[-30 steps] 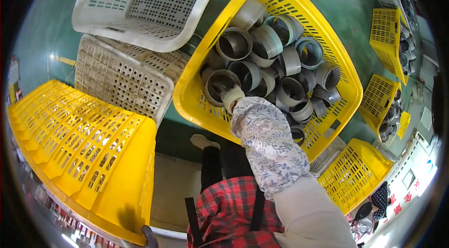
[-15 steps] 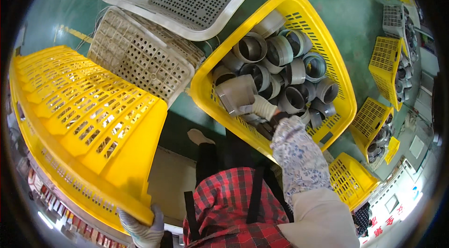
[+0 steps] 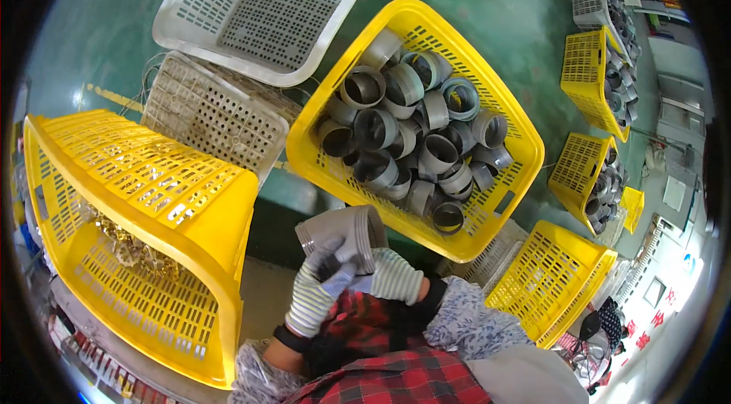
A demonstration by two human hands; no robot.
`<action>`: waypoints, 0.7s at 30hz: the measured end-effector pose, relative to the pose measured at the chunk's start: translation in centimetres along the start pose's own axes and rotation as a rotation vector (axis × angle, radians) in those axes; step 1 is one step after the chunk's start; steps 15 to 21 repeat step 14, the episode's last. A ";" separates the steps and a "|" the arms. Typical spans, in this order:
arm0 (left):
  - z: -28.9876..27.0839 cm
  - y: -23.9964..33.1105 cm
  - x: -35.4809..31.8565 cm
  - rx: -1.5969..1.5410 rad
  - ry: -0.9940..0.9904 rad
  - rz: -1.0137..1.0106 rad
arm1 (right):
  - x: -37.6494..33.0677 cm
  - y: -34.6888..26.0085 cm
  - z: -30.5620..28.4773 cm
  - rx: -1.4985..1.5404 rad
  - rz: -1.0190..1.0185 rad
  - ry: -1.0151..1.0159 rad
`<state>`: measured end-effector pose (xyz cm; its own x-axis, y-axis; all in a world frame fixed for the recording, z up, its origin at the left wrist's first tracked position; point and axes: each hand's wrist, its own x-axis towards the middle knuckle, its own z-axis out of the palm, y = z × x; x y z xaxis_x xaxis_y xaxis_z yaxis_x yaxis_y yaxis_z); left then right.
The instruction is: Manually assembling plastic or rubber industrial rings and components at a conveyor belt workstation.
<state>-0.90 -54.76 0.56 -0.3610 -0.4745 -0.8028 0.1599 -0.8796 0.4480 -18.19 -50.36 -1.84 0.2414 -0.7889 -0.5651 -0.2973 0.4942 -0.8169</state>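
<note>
Both gloved hands, left hand [image 3: 316, 293] and right hand [image 3: 388, 276], grip a grey pipe fitting [image 3: 343, 235] just below the yellow basket [image 3: 499, 118], and those knit gloves could let it slip.

Bright even light, soft shadows, sharp centre, heavy fisheye bending (black corners), slight rim blur

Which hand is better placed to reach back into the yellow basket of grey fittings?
Probably the right hand: it lies nearer the yellow basket, touching only one end of the grey pipe fitting, while the left hand grips it.
</note>
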 end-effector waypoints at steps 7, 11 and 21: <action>-4.5 -3.2 3.0 0.764 -0.032 0.089 | 1.8 2.7 2.8 -0.467 0.317 -0.487; -6.0 -4.8 3.3 0.660 -0.034 0.009 | 4.4 2.2 -2.9 -0.265 0.182 -0.980; -5.3 -3.9 4.4 0.518 0.009 -0.061 | 9.4 10.9 -11.9 0.156 0.121 -0.709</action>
